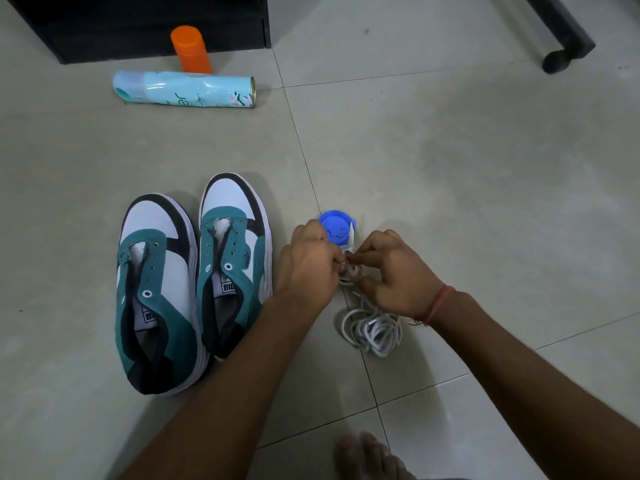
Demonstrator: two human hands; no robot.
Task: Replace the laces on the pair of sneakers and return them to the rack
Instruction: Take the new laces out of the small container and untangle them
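Both left hand (308, 261) and right hand (388, 271) pinched white cord laces (372, 327); laceless teal-and-white sneakers (194, 271) lay nearer left hand.

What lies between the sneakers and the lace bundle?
In the head view, only the left forearm crosses above bare floor tile between the sneakers and the white lace bundle.

A white lace (372, 327) is pinched between the fingertips of the left hand (310, 263) and the right hand (391, 271), held close together over the tiled floor (450, 168). The rest of the lace is seen piled in loose coils just below the right hand. A blue-capped bottle (336, 230) is seen just beyond the two hands. A pair of unlaced teal, white and black sneakers (194, 278) is set side by side just left of the left hand. Farther beyond, a light-blue spray can (183, 90) lies on its side, an orange-capped can (191, 50) upright behind it.
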